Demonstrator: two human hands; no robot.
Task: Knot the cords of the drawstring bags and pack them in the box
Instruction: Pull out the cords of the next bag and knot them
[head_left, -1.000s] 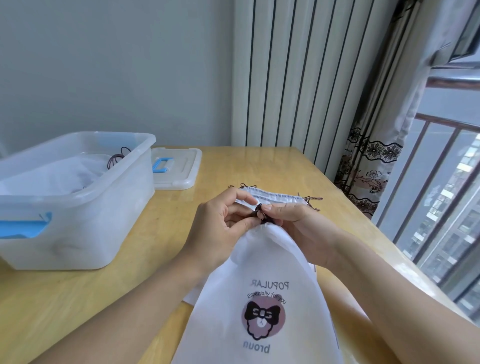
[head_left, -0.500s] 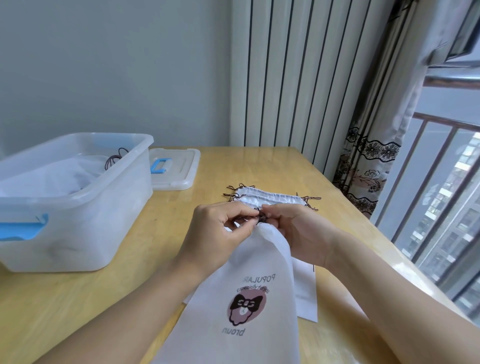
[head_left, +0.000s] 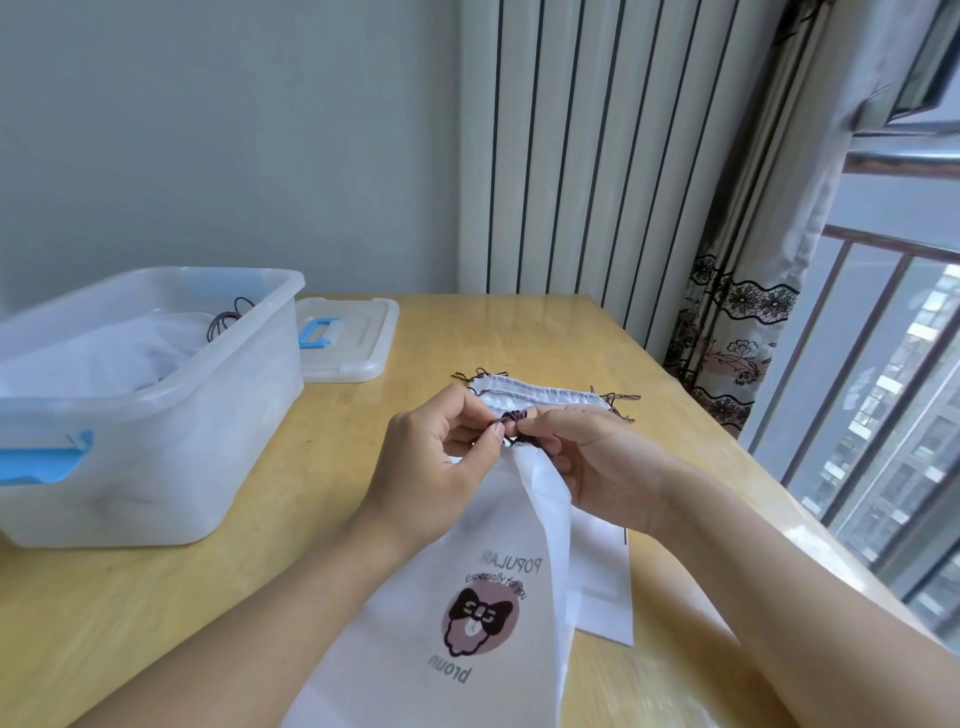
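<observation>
- Head view: the left hand (head_left: 431, 457) and the right hand (head_left: 597, 457) meet over the gathered neck of a white drawstring bag (head_left: 467, 597).
- Fingers of both hands pinch the dark cord (head_left: 511, 417) just above the bag's neck.
- This bag lies on the wooden tabletop (head_left: 291, 509), printed side up, overlapping a stack of flat bags (head_left: 540, 392) behind it.
- A clear plastic box (head_left: 171, 415) stands well to the left, with white bags and cords inside.
- Its lid (head_left: 353, 343) with a blue handle lies just beside it.
</observation>
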